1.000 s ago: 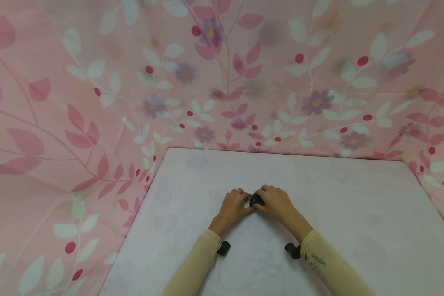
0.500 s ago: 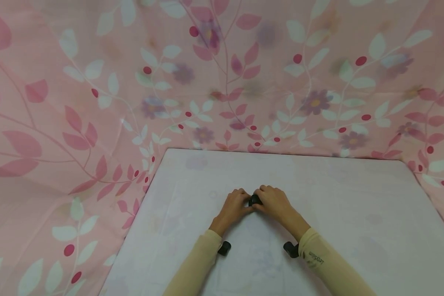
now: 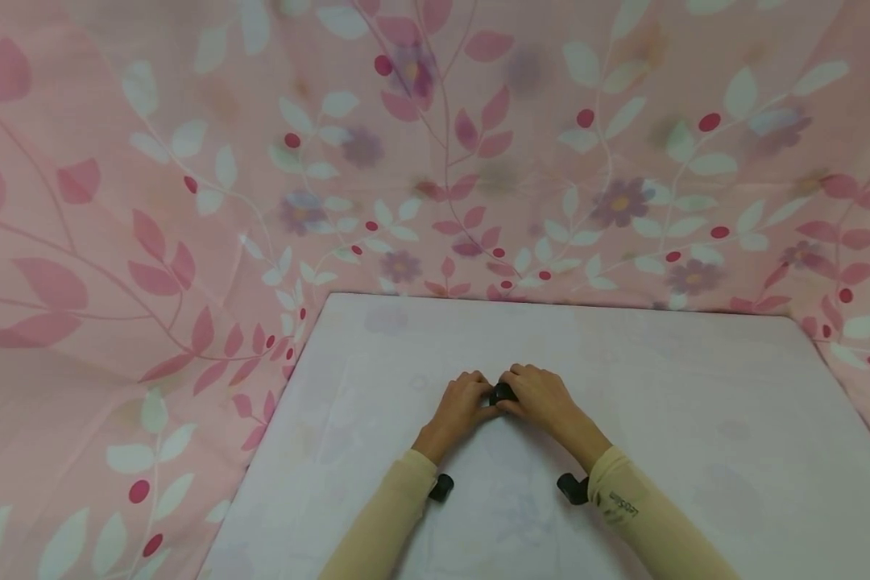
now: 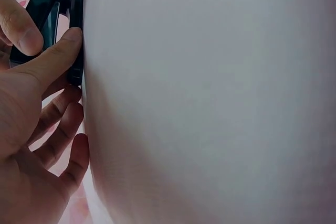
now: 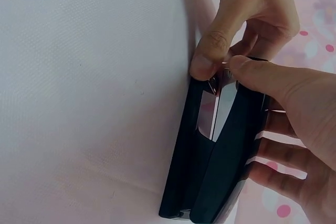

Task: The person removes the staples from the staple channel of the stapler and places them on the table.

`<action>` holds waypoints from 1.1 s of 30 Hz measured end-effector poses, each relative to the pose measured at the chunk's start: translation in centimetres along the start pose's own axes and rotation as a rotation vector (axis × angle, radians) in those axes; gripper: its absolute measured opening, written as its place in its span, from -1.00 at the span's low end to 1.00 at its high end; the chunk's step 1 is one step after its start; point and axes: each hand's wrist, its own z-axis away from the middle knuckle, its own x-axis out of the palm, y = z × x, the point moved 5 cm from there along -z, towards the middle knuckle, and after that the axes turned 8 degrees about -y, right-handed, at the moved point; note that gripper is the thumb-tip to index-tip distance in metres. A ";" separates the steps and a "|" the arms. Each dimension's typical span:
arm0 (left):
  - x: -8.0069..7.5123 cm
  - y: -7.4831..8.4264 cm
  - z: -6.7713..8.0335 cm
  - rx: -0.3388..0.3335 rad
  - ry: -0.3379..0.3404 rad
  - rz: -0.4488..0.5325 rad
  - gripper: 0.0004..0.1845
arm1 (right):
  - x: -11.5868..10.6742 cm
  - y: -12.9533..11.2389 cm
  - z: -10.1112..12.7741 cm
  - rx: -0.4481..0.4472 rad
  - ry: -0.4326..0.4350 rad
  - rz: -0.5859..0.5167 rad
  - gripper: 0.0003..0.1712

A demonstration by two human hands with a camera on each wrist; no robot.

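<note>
In the head view the hands are covering nearly all of the black object (image 3: 502, 393), leaving only a dark sliver showing between them. The left wrist view is cutting it to a thin edge (image 4: 73, 30) at the frame's side. From the right wrist it is showing as a glossy black, elongated case (image 5: 220, 145) with a silvery strip along its middle; what it is stays unclear. It is lying mid-desk (image 3: 696, 419). The left hand (image 3: 458, 407) is pinching one end with thumb and curled fingers; the right hand (image 3: 544, 399) is wrapping its fingers around the body. A pink floral cloth (image 3: 188, 201) is hanging behind.
</note>
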 end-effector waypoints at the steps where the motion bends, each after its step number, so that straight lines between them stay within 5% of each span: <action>1: 0.0 0.0 0.0 0.000 -0.001 0.003 -0.67 | 0.0 0.0 0.0 0.000 -0.002 -0.002 -0.57; 7: 0.5 0.2 -0.3 -0.003 -0.032 0.020 -0.67 | -0.4 0.6 0.7 -0.011 0.021 -0.058 -0.57; 14: 0.0 0.1 -0.5 -0.036 -0.073 0.041 -0.62 | -3.3 2.4 2.2 -0.006 0.103 -0.273 -0.51; 33: 0.3 -0.5 -0.7 -0.044 -0.112 0.091 -0.61 | -5.7 7.4 6.3 0.010 0.058 -0.477 -0.58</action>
